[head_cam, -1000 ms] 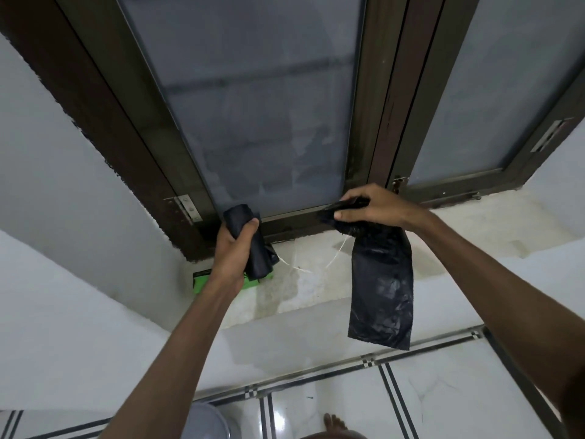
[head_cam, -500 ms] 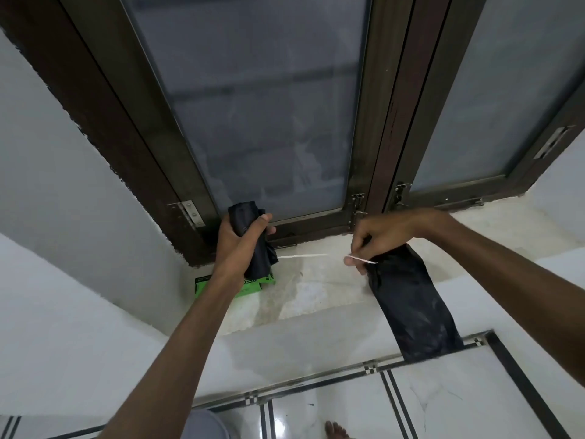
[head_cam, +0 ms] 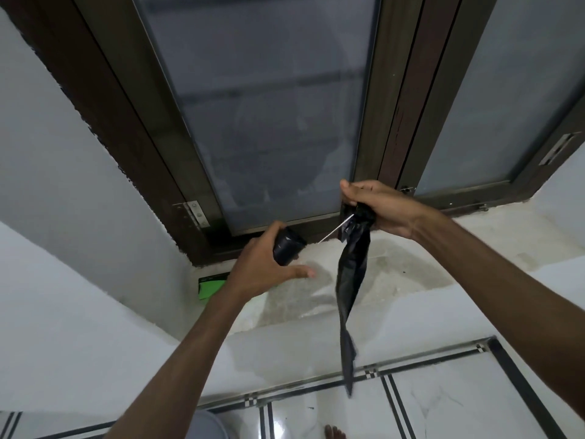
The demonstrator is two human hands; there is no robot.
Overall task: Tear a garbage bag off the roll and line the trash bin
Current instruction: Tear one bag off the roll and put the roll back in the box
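On the far left of the window sill [head_cam: 493,242] lies a green packet [head_cam: 211,286], mostly hidden behind the left forearm. The left hand [head_cam: 269,267] holds the garbage bag roll [head_cam: 287,250] over the sill, close to the window frame [head_cam: 133,128]; the thumb and palm seem to cradle it while the fingers stretch out loosely below, so the hold looks light. A thin white string [head_cam: 335,230] runs from just beside the roll up to the right hand [head_cam: 380,207], which is clenched around the bunched top of the torn-off garbage bag [head_cam: 351,280]. The bag hangs free, twisted into a narrow tail over the tiled floor [head_cam: 443,407].

The tear itself looks done. To finish this step well, the roll should be put down on the sill so both hands are free, then the bag shaken open from its mouth, not its sealed end. A grey rounded shape [head_cam: 205,426] at the bottom edge may be the trash bin, though too little shows to be sure.
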